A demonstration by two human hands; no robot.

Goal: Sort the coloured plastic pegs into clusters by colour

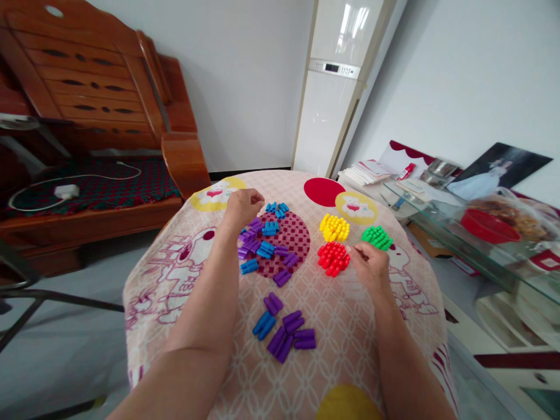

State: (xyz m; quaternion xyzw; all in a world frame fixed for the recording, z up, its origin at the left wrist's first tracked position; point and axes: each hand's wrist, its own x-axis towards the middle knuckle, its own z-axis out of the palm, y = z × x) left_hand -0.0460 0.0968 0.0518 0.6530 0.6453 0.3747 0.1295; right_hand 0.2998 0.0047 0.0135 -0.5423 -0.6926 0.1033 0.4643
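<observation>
Has a brown bench far left of the checked circle. Holds the left hand just off the circle's far left edge, with fingers curled in and tips close together; cannot tell about a piece in that grip. Beside that hand, has purple pieces heaped over the circle's left edge, with blue pieces mixed in. Could jumble them more by dropping low. Nearer than the circle, has loose pairs, purple and blue. Could push those apart by leaning in. Right of the circle, has red pieces in rows, with yellow pieces just beyond. Holds the right hand just right of the red rows, with fingers bent; cannot tell about a hold there either. Could spoil the rows with a quick jerk. Farther right of the circle, has green pieces, close enough to scatter with a bump of the knuckles.
</observation>
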